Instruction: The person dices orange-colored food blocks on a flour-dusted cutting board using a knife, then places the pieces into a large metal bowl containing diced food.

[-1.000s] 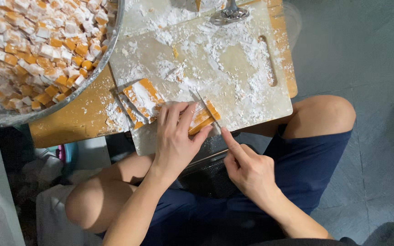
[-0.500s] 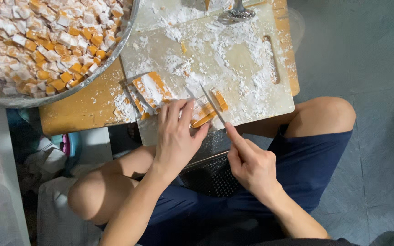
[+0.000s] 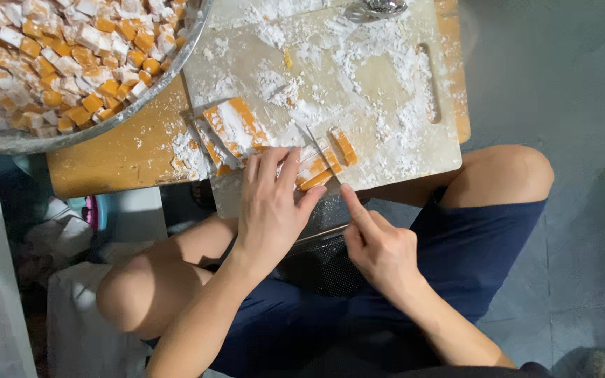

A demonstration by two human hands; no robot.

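Powder-dusted orange candy strip (image 3: 318, 170) lies at the near edge of the white floured cutting board (image 3: 386, 77), long axis running left-right. It is pinned by the left hand (image 3: 271, 210); a thin knife (image 3: 325, 152) is gripped by the right hand (image 3: 379, 248), blade set across it.

Candy bowl (image 3: 71, 133) sits left of the cutting board (image 3: 386, 77).
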